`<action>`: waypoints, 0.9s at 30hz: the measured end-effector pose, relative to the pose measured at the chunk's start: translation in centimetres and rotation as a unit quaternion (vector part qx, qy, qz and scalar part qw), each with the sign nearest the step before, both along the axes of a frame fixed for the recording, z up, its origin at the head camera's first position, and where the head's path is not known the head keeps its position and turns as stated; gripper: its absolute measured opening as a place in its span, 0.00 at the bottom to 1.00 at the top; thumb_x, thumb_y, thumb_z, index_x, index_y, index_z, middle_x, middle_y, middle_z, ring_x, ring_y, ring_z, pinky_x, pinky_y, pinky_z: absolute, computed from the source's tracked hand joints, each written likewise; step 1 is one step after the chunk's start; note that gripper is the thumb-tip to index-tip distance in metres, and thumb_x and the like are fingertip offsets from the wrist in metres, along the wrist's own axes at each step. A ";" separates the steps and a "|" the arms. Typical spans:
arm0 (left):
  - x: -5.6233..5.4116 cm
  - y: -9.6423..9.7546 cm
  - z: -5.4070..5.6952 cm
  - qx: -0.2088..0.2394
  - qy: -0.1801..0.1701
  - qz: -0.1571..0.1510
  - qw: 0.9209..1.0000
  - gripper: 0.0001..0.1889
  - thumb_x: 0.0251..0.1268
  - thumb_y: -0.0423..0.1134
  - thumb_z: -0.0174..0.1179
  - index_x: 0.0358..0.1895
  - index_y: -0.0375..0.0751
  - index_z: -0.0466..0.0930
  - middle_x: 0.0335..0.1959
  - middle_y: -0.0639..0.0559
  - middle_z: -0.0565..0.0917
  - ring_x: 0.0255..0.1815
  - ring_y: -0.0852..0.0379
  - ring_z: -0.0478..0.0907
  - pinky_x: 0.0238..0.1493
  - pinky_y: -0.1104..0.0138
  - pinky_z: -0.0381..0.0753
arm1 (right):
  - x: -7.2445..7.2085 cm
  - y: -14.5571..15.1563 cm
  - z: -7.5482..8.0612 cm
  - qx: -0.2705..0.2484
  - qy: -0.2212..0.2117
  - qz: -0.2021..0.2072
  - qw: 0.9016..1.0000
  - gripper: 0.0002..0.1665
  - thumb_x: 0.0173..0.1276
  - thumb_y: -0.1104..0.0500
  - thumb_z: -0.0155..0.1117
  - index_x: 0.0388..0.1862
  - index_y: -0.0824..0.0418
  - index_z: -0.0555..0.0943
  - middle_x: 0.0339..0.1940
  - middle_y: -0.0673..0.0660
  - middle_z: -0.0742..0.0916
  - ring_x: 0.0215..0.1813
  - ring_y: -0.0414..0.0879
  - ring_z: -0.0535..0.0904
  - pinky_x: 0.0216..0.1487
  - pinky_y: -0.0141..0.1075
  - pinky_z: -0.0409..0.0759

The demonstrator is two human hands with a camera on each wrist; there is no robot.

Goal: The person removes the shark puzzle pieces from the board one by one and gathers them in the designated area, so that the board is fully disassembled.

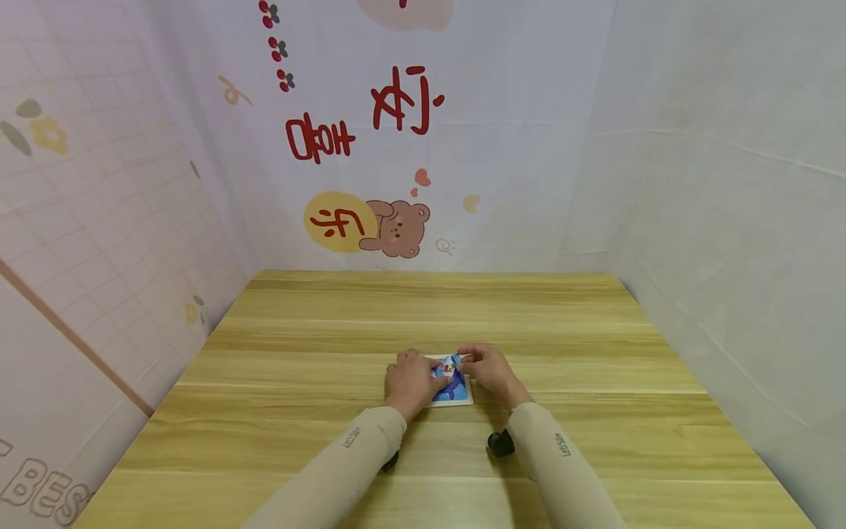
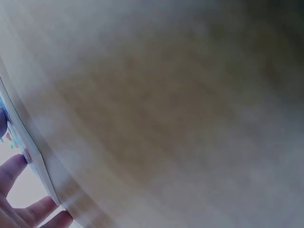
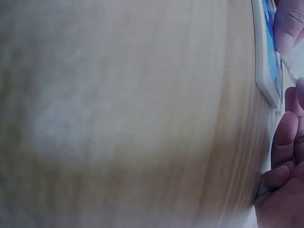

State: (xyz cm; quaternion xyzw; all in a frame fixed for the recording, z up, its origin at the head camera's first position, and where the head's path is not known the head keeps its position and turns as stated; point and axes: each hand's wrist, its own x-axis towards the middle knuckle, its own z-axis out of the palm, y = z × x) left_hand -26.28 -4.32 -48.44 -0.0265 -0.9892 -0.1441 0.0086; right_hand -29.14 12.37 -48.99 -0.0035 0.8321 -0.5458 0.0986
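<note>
A small flat picture board [image 1: 452, 395], blue with a pale rim, lies on the wooden table in the head view. My left hand [image 1: 411, 380] rests over its left side, thumb and a finger on the picture. Fingertips [image 2: 15, 166] of that hand touch the board's edge in the left wrist view. At the upper right of the board my right hand [image 1: 490, 369] pinches a small, thin, whitish piece [image 1: 450, 365] with red marks. Its contact with the board is hard to make out. The right wrist view catches the board's corner [image 3: 267, 85] beside curled fingers [image 3: 285, 135].
The wooden table [image 1: 423, 308] spreads around the board. A printed white curtain [image 1: 515, 147] stands behind it, with more cloth to both sides. A black device [image 1: 500, 443] sits under the right wrist, and part of another [image 1: 391, 462] shows by the left.
</note>
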 end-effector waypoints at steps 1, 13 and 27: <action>0.0 0.0 0.0 -0.001 0.000 -0.001 1.000 0.25 0.56 0.64 0.67 0.56 0.61 0.86 0.46 0.47 0.79 0.49 0.47 0.74 0.46 0.51 0.74 | 0.0 0.0 0.0 0.002 0.003 0.001 1.000 0.18 0.67 0.69 0.65 0.56 0.65 0.82 0.39 0.56 0.84 0.39 0.47 0.76 0.39 0.34 0.74; 0.0 0.0 0.1 -0.004 -0.001 -0.005 1.000 0.26 0.57 0.65 0.67 0.56 0.60 0.86 0.45 0.47 0.79 0.49 0.46 0.74 0.46 0.51 0.74 | 0.0 0.2 -0.1 0.038 0.029 0.027 0.998 0.21 0.67 0.68 0.65 0.60 0.63 0.82 0.38 0.55 0.86 0.39 0.46 0.77 0.41 0.36 0.75; 0.2 0.1 0.2 -0.022 0.015 -0.003 1.000 0.24 0.55 0.66 0.67 0.54 0.63 0.87 0.49 0.47 0.82 0.54 0.45 0.75 0.61 0.39 0.62 | -1.4 6.0 0.2 0.020 -0.021 0.018 0.999 0.24 0.72 0.63 0.61 0.65 0.65 0.75 0.34 0.57 0.82 0.30 0.47 0.74 0.30 0.36 0.70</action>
